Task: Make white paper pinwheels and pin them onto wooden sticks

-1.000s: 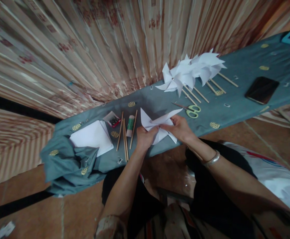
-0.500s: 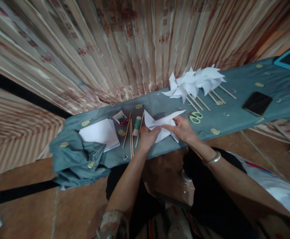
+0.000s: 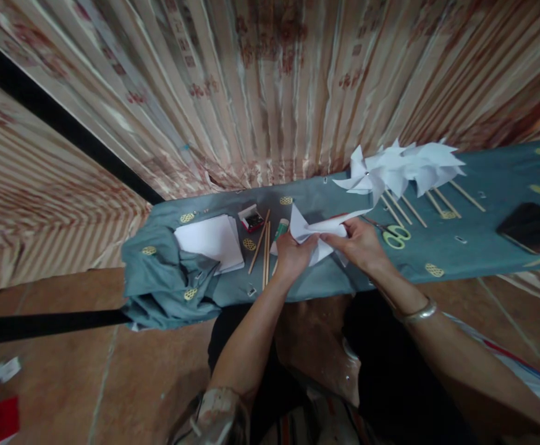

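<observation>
Gathering the points of a cut sheet of white paper (image 3: 312, 230) toward its centre appears to be the step in hand. The left hand (image 3: 293, 254) and the right hand (image 3: 361, 245) grasp the paper from either side, thumbs nearly meeting at its middle, the other fingers largely hidden. One point stands up beside the left hand; a longer blade runs out past the right. The paper is between the wooden sticks (image 3: 266, 254) and the scissors (image 3: 395, 237), at the tabletop (image 3: 422, 247) (whether it rests on the cloth or is held just above cannot be told). The next move would seem to call for a firm pinch at the centre, lest a folded point spring free. Both forearms converge from the person's side; the right, with a bracelet (image 3: 421, 312) at the wrist, slants more. White pinwheels (image 3: 404, 168) lie beyond the scissors.
</observation>
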Demonstrator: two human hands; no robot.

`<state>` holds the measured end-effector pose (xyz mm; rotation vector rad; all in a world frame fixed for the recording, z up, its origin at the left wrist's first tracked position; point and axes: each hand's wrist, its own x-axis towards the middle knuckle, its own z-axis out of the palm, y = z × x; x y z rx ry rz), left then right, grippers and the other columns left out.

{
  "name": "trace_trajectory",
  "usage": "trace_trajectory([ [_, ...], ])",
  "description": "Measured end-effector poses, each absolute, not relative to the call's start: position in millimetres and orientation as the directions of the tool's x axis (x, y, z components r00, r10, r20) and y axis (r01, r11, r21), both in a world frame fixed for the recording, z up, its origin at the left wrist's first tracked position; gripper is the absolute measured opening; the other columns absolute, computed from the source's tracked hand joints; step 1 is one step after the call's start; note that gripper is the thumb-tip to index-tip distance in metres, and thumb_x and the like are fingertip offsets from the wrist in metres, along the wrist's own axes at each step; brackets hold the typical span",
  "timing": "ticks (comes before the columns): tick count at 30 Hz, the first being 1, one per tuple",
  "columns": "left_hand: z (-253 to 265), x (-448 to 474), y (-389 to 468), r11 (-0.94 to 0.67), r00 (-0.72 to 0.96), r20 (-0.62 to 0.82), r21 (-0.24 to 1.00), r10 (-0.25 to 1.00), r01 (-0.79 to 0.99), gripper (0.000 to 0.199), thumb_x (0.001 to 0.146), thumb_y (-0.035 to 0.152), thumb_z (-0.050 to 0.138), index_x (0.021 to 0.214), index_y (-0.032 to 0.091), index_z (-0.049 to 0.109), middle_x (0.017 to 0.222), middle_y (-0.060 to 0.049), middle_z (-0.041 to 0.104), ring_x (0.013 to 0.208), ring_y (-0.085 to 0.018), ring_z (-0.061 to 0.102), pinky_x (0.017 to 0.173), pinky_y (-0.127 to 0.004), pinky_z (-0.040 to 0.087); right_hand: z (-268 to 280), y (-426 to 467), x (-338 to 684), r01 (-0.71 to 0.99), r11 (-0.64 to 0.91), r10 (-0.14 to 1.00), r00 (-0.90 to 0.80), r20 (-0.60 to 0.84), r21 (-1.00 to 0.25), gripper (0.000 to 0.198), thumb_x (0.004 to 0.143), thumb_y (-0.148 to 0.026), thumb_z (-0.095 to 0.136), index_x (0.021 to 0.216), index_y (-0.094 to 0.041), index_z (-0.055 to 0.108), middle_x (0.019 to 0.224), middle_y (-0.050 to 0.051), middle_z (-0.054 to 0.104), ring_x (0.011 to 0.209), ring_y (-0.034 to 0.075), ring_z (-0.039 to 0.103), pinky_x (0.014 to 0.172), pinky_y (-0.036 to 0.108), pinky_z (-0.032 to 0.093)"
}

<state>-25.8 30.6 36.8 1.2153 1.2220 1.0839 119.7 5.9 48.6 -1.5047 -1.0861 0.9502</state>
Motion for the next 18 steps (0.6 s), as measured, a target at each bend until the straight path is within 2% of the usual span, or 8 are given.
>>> trace_trajectory([
  [8,37.4,-27.4,31.8,0.117,0.05,-0.117,0.993,0.992,-0.005,0.004,0.069,0.018,0.074,0.066,0.017,0.072,0.068,-0.003,0.074,0.067,-0.02,0.069,0.064,-0.028,0.052,49.3,8.6,114.4,0.148,-0.094,0.961,0.272,-0.051,-0.985,0.032,0.058,-0.039,0.082,0.079,-0.018,0.069,0.07,0.002,0.072,0.058,0.018,0.061,0.055,0.031,0.051],
  [14,45.5,-29.1,30.0,0.14,0.062,-0.136,0.988,0.989,-0.066,0.004,0.068,0.019,0.074,0.066,0.016,0.072,0.067,-0.003,0.073,0.066,-0.019,0.067,0.061,-0.026,0.05,52.6,7.0,113.5,0.205,-0.044,0.956,0.294,0.019,-0.978,0.036,0.063,-0.039,0.08,0.089,-0.017,0.069,0.075,0.002,0.072,0.062,0.018,0.062,0.057,0.031,0.05],
  [18,49.5,-25.1,27.2,0.201,0.069,-0.191,0.962,0.979,-0.185,0.008,0.068,0.021,0.075,0.072,0.015,0.072,0.07,-0.003,0.074,0.068,-0.018,0.068,0.064,-0.027,0.052,68.5,3.2,116.0,0.236,-0.031,0.965,0.259,0.033,-0.971,0.035,0.065,-0.043,0.082,0.088,-0.019,0.07,0.074,0.0,0.073,0.061,0.016,0.061,0.055,0.028,0.049],
])
